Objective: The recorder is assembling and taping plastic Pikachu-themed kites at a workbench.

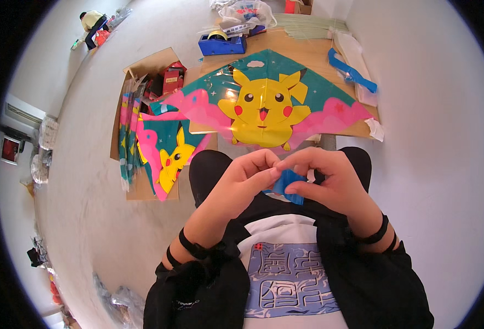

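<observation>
Over my lap, both hands work at a crumpled blue plastic strip (290, 189). My left hand (250, 178) is closed, thumb and forefinger pinched at the strip's upper left edge. My right hand (324, 178) curls around the other side, its thumb against the blue plastic and its forefinger meeting the left fingertips. Just beyond them, a kite (264, 107) with a yellow cartoon character on teal and pink lies spread on the table, its lower edge hanging over the front.
A cardboard box (122, 118) with rolled kites stands left of the table (313, 46); a second kite (170, 153) hangs there. On the table are a blue tape dispenser (222, 45), thin rods (307, 24) and another blue strip (351, 71). A person (93, 24) bends far left.
</observation>
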The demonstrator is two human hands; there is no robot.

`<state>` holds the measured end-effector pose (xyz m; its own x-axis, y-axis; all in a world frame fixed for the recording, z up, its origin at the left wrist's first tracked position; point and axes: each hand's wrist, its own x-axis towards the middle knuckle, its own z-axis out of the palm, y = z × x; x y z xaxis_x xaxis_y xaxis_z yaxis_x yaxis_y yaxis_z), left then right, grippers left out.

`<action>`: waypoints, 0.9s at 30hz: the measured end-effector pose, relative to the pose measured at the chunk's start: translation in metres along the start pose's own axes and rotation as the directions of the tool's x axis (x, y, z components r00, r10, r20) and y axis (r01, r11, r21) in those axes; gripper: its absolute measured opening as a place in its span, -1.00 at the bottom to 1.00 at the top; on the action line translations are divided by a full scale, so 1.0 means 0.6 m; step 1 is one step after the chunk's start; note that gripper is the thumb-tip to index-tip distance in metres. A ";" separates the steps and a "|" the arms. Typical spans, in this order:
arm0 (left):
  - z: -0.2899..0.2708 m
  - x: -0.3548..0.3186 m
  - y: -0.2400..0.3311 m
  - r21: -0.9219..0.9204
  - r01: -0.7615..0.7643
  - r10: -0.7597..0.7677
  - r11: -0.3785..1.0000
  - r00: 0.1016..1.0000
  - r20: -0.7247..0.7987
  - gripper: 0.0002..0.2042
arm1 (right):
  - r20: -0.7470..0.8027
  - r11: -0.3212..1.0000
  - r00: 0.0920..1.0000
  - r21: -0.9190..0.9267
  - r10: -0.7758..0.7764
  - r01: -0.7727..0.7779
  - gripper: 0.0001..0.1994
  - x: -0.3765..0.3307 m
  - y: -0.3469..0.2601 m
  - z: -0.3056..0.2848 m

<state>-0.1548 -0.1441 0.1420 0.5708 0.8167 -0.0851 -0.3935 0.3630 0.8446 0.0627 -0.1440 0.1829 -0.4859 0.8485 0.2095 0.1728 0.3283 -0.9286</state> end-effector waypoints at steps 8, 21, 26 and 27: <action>0.006 -0.001 -0.015 -0.104 0.070 -0.063 0.992 0.996 0.067 -0.85 | 0.009 0.997 1.000 0.068 0.030 -0.030 -0.65 -0.004 0.013 0.000; -0.005 0.009 -0.034 -0.281 0.202 -0.176 0.938 0.978 0.113 -0.88 | 0.102 0.996 0.992 0.045 0.069 -0.074 -0.76 -0.008 0.024 -0.005; -0.012 0.017 -0.034 -0.256 0.242 -0.239 0.936 0.970 0.041 -0.88 | -0.106 0.973 0.968 -0.059 -0.228 0.223 -0.75 -0.006 0.042 -0.003; -0.027 0.020 -0.045 -0.259 0.260 -0.262 0.930 0.965 0.027 -0.89 | -0.104 0.972 0.967 -0.058 -0.233 0.228 -0.75 -0.007 0.043 -0.005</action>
<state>-0.1488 -0.1368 0.1096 0.6729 0.6807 -0.2895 -0.4044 0.6662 0.6265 0.0720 -0.1379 0.1592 -0.4208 0.7873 0.4506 0.1071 0.5364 -0.8372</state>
